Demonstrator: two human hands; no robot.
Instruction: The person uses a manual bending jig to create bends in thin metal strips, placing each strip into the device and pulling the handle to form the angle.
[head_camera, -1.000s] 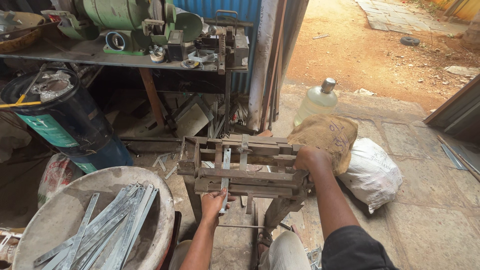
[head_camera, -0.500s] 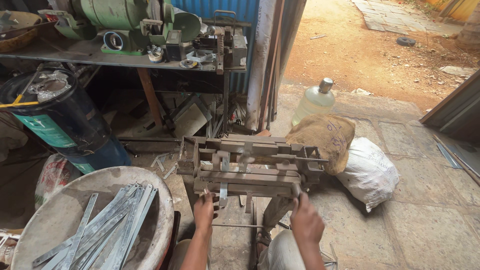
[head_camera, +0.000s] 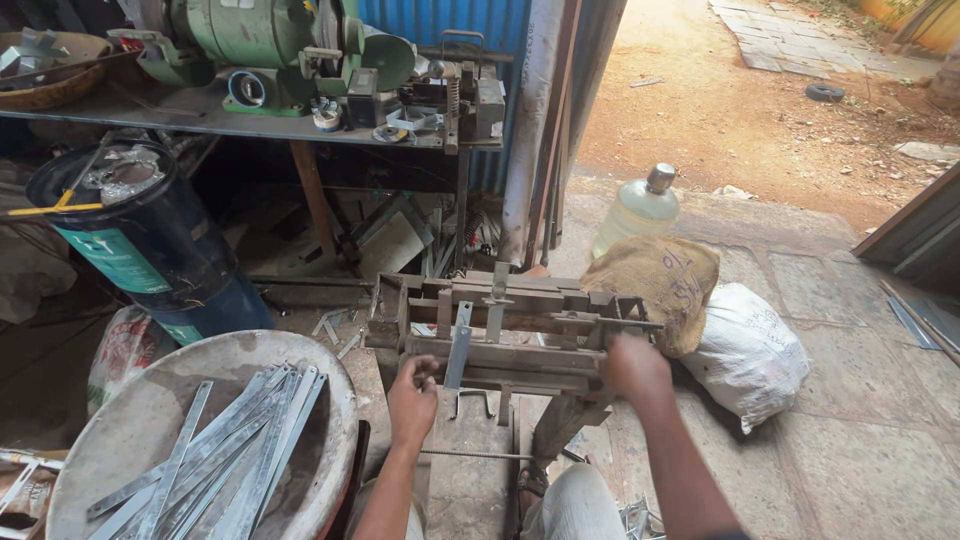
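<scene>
1. Left hand loosely curled, fingertips near thin grey metal strip standing in rusty metal bending jig; contact unclear.
2. Right hand clenched on jig's right end.
3. Round pan of strips sat left.

Centre of the frame: the rusty metal bending jig, with your left hand at its lower-left edge and your right hand at its right end. A flat grey metal strip stands in the jig between them. Lower left: round grey basin holding loose strips. Blue drum at left, above the basin. Bench with green grinder along the top. Brown burlap sack right of the jig, white sack further right, clear plastic bottle above the sacks.
</scene>
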